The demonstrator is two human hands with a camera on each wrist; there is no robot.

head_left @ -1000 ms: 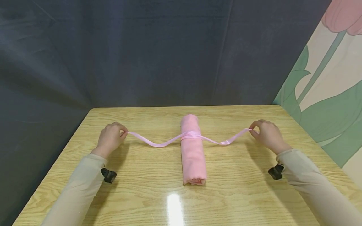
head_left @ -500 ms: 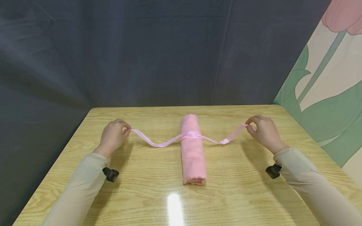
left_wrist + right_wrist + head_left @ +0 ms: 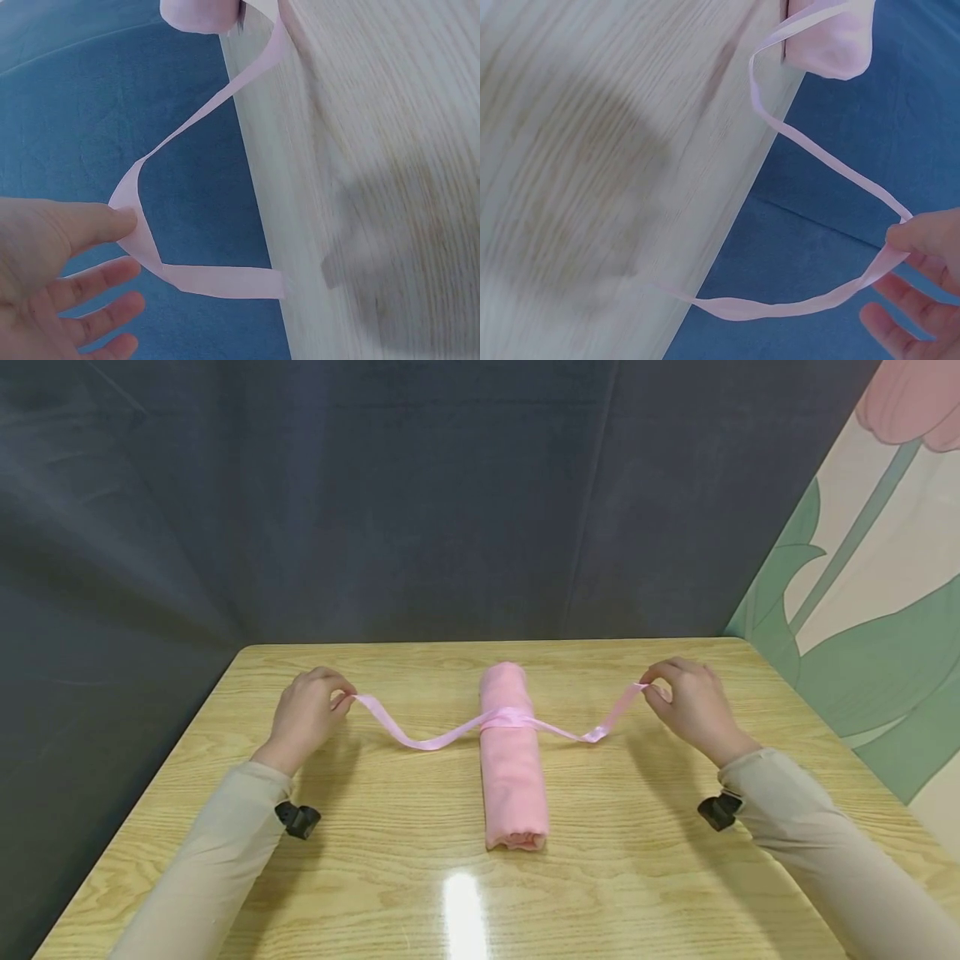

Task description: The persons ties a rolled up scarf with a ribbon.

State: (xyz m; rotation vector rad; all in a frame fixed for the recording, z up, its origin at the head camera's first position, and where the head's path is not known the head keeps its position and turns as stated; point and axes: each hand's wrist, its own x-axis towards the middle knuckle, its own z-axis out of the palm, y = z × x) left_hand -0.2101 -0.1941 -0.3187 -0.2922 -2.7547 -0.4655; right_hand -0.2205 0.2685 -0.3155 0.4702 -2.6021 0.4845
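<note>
A rolled pink towel [image 3: 513, 785] lies lengthwise on the wooden table, with a pink ribbon [image 3: 420, 744] crossed around it above its middle. To its left, my left hand [image 3: 307, 714] pinches one length of the ribbon between thumb and index finger, raised off the table. My right hand [image 3: 693, 710] pinches the other length on the far side of the roll. Both lengths sag between roll and hands. In the left wrist view a loose tail of ribbon [image 3: 225, 282] extends past the fingers; a similar ribbon tail [image 3: 772, 309] shows in the right wrist view.
The wood-grain table [image 3: 390, 893] has a bright light reflection near its front. A dark curtain [image 3: 420, 510] stands behind and to the left. On the right is a wall with a painted tulip [image 3: 892, 677]. Each sleeve carries a black wrist camera [image 3: 298, 820].
Both hands have moved a little inward toward the towel roll and away from me, still pinching the ribbon. The ribbon lengths rise more steeply to the fingers. The roll has not moved.
</note>
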